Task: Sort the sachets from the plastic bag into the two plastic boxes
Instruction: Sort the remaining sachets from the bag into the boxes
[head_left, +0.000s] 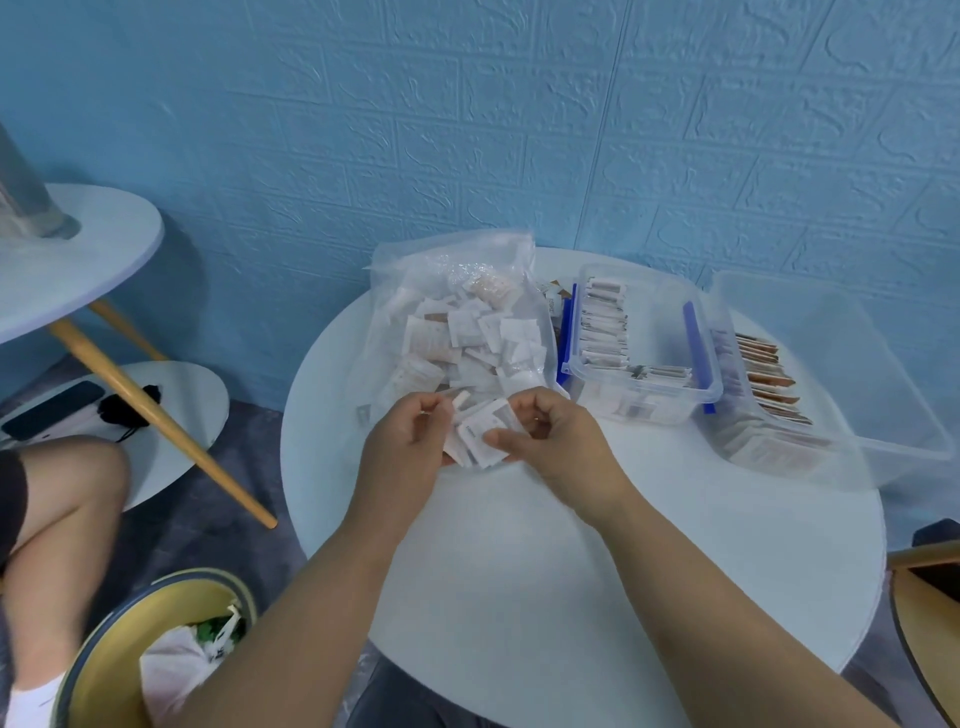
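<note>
Head view: we log both grips low over the round white counter (571, 597), at the near edge of the clear crumpled plastic bag (400, 270).

Left grip (410, 441): fingers curled, holding a bunch of white square paper sachets (480, 436) from its left side.

Right grip (556, 441): fingers curled, thumb pressed on the top of the same bunch.

The bunch lies between the two grips, at the bag's mouth. We cannot tell whether it rests on the counter.

The bag lies open and holds a loose heap of white sachets (467, 343).

Just right of the bag stands a clear rectangular plastic box with blue clips (660, 312). A row of sachets stands on edge along its left wall.

Further right stands a larger clear plastic box (857, 374), with brown-edged sachets lined along its left side.

A round bin with a yellow inside (119, 629) stands on the floor, lower left.
</note>
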